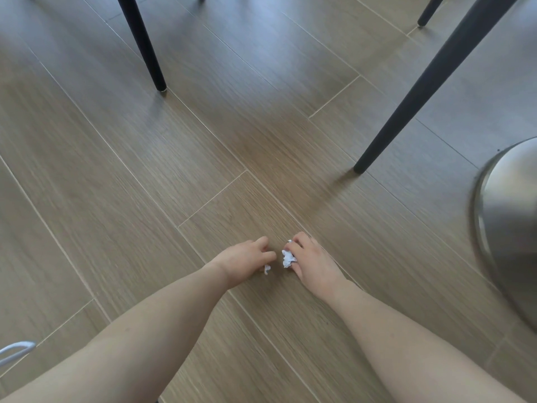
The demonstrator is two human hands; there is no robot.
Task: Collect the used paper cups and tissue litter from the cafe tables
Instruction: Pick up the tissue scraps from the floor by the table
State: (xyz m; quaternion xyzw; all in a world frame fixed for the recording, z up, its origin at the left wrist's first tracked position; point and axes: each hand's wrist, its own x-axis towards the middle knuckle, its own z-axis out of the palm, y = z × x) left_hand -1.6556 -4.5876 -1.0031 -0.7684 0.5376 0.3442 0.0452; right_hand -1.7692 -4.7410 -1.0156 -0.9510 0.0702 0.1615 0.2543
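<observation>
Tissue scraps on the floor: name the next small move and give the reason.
Probably close the left hand on the small white scrap at its fingers. That bit seems only partly gripped, low by the wooden floor, while the right hand already holds a crumpled tissue wad. Both hands could then lift away together.

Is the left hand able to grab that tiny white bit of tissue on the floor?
Probably yes. The left hand is right over the small tissue scrap, which peeks out under its fingers, and nothing lies between them. The right hand is busy holding a bigger tissue wad.
</observation>
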